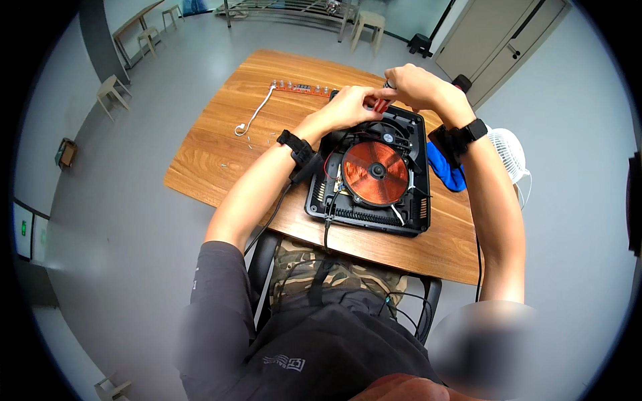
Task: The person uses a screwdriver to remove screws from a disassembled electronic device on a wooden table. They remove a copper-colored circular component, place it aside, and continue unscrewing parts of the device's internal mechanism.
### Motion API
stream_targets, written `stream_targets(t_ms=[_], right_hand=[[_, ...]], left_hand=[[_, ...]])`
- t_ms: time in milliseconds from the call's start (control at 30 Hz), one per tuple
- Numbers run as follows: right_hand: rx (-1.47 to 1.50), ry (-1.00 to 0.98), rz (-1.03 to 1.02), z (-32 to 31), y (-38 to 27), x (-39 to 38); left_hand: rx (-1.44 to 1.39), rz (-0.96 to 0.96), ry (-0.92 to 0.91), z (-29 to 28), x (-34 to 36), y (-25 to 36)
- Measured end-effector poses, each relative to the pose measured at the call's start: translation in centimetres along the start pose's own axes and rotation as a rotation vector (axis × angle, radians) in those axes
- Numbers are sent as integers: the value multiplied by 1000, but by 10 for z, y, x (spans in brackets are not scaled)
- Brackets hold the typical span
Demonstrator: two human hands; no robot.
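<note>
The opened black housing of an induction cooker (319,207) lies on the wooden table, with a round copper coil (376,174) exposed in it. Over its far edge, my left hand (351,107) pinches a small red piece with pale stripes (380,105). My right hand (418,88) is closed just beside it, its fingers curled round something dark that they mostly hide. A narrow red circuit board (301,87) lies left of my hands, a white cable (257,113) running from it. Part of the fan inside the housing shows below my fingers.
Tiny loose screws or bits (250,142) are scattered on the left of the wooden table (221,167). A blue cloth item (445,170) and a white fan (508,154) are to the right of the housing. Black cables hang over the near edge. Stools (368,28) stand at the back.
</note>
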State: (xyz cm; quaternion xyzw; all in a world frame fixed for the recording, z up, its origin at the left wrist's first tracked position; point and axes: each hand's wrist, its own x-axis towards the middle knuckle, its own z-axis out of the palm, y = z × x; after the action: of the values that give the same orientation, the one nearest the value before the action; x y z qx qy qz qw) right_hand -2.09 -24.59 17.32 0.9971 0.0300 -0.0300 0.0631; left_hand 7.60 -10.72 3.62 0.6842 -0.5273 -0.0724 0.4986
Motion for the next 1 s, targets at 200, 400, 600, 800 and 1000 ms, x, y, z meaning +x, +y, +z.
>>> stream_targets(t_ms=[200, 400, 600, 800, 1000], right_hand=[[-42, 142, 55, 6, -13, 10], [0, 44, -109, 0, -9, 2], [-71, -65, 60, -10, -16, 0], [-21, -61, 202, -6, -19, 2], [-40, 156, -66, 13, 3, -5]], left_hand=[[148, -80, -14, -11, -3, 11], [148, 1, 15, -11, -3, 3], [117, 31, -26, -7, -2, 24], [128, 13, -43, -5, 3, 20], [185, -83, -113, -9, 11, 16]])
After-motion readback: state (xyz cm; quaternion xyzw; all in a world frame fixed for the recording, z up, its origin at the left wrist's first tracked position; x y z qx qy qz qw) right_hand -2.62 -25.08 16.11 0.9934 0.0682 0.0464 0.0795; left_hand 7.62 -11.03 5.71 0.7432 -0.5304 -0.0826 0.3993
